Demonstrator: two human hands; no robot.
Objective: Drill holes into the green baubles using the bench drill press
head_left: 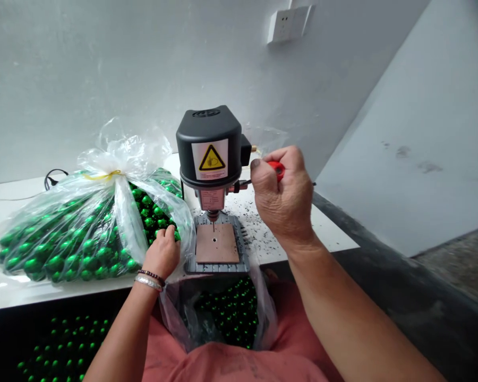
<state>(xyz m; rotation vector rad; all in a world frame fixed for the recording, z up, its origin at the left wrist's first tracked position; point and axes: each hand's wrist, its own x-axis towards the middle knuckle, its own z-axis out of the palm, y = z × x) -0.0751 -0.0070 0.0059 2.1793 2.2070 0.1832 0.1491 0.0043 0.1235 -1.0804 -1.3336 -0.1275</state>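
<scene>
A black drill press (211, 143) with a yellow warning label stands on the white table, its thin bit above a small hole in a brown square board (217, 252). My right hand (284, 193) is wrapped round a red knob (278, 170) on the lever at the press's right side. On the left, my left hand (164, 249) reaches into the torn opening of a clear plastic bag (125, 212) full of shiny green balls (56, 262). Its fingers are bent together against a green ball at the opening's edge.
An open plastic bag of green balls (233, 313) hangs at my lap below the press. More green balls (63, 345) lie low on the left. Dark shavings are scattered over the white table (334, 236). A wall socket (282, 26) is above.
</scene>
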